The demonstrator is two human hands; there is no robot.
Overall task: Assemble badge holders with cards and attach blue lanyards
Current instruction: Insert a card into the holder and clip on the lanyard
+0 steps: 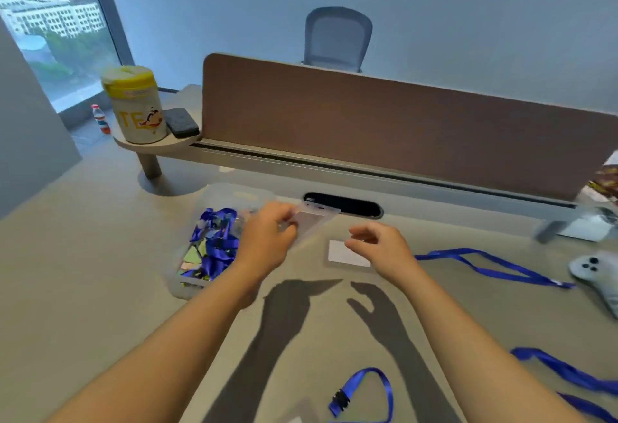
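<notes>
My left hand (pixel 267 235) pinches a clear badge holder (pixel 314 220) and holds it tilted above the desk. My right hand (pixel 381 245) hovers just right of it with loosely curled fingers and holds nothing. Under the right hand's fingers a white card (pixel 344 253) lies flat on the desk. A clear plastic box (pixel 214 195) at the left holds a tangle of blue lanyards (pixel 217 242) and shiny cards. One blue lanyard (pixel 495 267) lies stretched out to the right, another (pixel 364 392) with a black clip lies near the front edge, and a third (pixel 561 372) lies at the lower right.
A brown divider panel (pixel 401 131) closes off the back of the desk, with a black cable slot (pixel 347 203) in front of it. A grey game controller (pixel 598 275) sits at the right. A yellow-lidded canister (pixel 137 105) and a dark case (pixel 182 123) stand on a round side shelf.
</notes>
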